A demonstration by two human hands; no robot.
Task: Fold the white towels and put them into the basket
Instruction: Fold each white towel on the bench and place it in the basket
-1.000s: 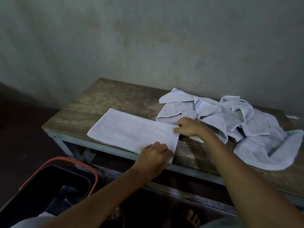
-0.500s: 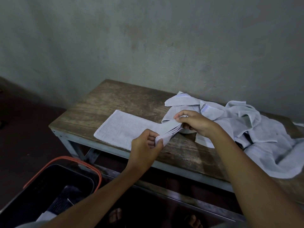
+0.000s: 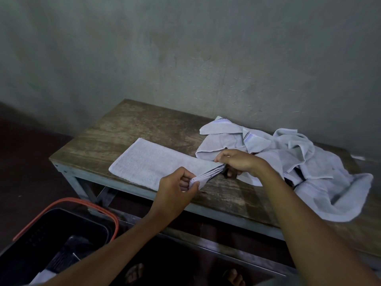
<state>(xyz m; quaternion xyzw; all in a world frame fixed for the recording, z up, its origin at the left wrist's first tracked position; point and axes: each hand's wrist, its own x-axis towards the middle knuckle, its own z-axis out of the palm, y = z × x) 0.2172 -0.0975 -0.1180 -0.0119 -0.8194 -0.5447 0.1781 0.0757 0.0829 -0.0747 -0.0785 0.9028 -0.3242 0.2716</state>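
Pinched the half-folded towel's (image 3: 152, 162) lifted end with left hand (image 3: 177, 188) and right hand (image 3: 239, 164) on the bench (image 3: 144, 124); had an unfolded heap (image 3: 309, 166) waiting on the bench, basket (image 3: 68, 203) below the bench.

White towel (image 3: 152, 164); orange-rimmed black basket (image 3: 68, 205); brown table (image 3: 144, 124).

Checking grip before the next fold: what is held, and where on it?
Both hands pinch the folded towel at its right end: left hand on the near corner, right hand on the far corner.
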